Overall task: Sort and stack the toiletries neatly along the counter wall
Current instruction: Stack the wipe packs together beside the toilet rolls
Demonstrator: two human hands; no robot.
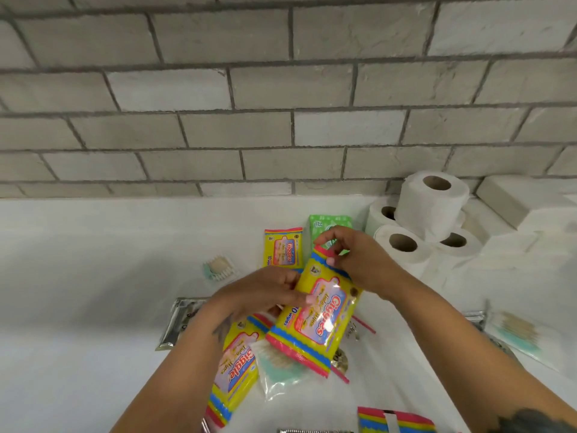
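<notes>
4 yellow wipes packs (315, 314), 1 green pack (327, 221), 4 toilet rolls (432, 204), 3 swab bags (278, 370).

Both hands hold a yellow wipes pack (315, 314) above the white counter (93, 276): left hand (265, 292) grips its left edge, right hand (356, 260) pinches its far end. Toilet rolls (431, 210) stacked right of the pack, against the tiled wall (218, 89).

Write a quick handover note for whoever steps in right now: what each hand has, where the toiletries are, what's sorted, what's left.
Left hand and right hand both hold one yellow wipes pack above the counter.
Placed: toilet rolls stacked by the wall; a second yellow pack and a green pack lie nearer the wall.
Left: put down the held pack, then sort the third yellow pack, the cotton-bud bags, a small bud packet and a foil sachet.
</notes>
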